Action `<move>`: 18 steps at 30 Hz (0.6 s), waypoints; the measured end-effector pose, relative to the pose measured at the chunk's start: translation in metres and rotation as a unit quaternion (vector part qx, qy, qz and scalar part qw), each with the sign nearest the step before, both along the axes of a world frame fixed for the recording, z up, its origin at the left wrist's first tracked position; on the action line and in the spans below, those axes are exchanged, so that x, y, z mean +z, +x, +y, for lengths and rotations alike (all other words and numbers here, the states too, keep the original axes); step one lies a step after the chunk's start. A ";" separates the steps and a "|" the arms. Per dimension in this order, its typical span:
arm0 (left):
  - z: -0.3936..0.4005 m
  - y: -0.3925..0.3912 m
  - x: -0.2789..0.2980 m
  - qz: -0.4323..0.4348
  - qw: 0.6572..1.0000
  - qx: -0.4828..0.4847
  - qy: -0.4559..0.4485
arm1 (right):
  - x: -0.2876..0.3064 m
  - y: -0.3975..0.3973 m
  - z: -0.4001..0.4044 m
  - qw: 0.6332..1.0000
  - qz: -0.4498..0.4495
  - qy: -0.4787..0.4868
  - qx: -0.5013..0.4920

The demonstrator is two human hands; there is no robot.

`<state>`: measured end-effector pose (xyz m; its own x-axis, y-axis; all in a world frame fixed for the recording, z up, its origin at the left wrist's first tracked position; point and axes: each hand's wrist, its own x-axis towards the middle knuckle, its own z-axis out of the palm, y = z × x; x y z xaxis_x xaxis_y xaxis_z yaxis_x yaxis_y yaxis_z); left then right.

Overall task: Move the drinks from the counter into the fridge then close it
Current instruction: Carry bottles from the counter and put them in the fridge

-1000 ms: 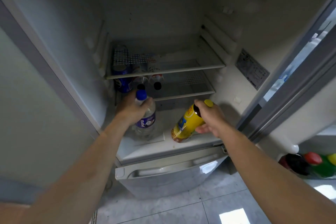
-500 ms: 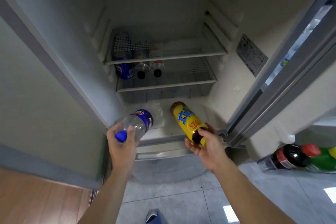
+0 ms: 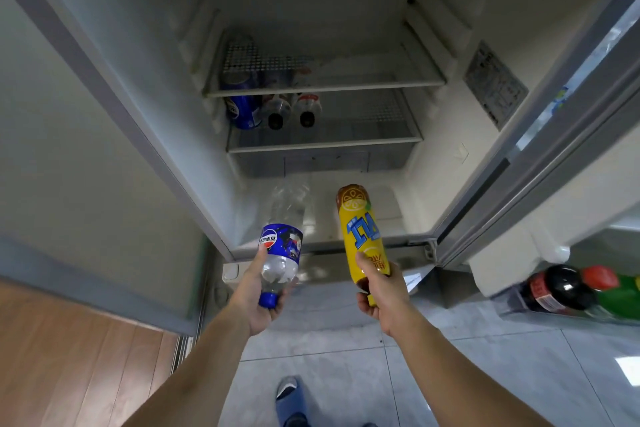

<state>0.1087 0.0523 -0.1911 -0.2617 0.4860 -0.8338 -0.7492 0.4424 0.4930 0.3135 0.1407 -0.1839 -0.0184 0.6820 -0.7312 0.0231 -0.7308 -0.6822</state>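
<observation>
Both bottles have come back out of the fridge since a second ago: they sat on its floor then, now I hold them in the air in front of it, caps toward me, bases pointing in.

Nearest: blue slipper (image 3: 292,399) on the grey tile floor. Left hand (image 3: 258,295) has its fingers curled around the neck end of the clear bottle (image 3: 280,246), blue cap in the palm, blue label above the thumb. Right hand (image 3: 379,291) is wrapped around the neck end of the yellow bottle (image 3: 362,232), thumb pressed on the label. Bottles are apart, side by side.

Beyond them the fridge (image 3: 346,208) stands open, bottom floor bare white. On the lower shelf (image 3: 325,144), left side, a blue can (image 3: 242,111) and two bottles lie next to each other. Door (image 3: 519,253) on the right holds a dark bottle (image 3: 554,288) and a green one (image 3: 620,298).
</observation>
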 end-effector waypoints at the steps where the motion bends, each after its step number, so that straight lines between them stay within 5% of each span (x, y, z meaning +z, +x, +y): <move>1: 0.001 0.001 -0.002 0.004 1.000 -0.010 -0.011 | -0.001 -0.002 -0.002 1.000 -0.010 0.009 -0.004; 18: 0.036 0.033 0.047 0.034 0.994 -0.060 0.082 | 0.051 -0.011 0.029 0.978 0.027 0.135 -0.157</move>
